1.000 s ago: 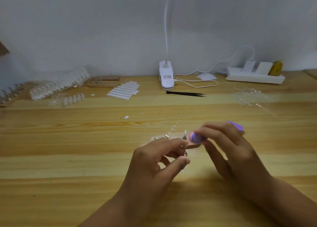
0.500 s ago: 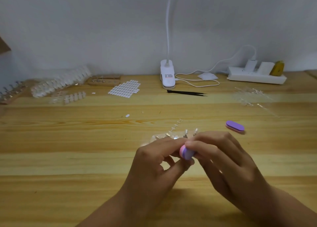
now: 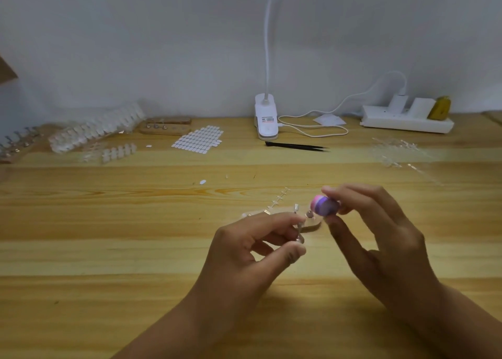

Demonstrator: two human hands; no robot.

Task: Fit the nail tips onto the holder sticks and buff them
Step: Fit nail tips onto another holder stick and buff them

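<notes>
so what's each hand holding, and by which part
Left hand pinches a small holder stick between forefinger and thumb; right hand grips the pink-purple buffer block by its right end.

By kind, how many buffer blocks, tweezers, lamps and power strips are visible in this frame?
Pink-and-purple buffer block: 1
Black pointed tweezers: 1
White clip-on lamp: 1
White power strip: 1
Total: 4

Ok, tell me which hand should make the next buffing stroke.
Right, probably: the right hand pinches the purple-and-pink buffer block close beside the clear holder stick, which the left hand pinches.
</notes>
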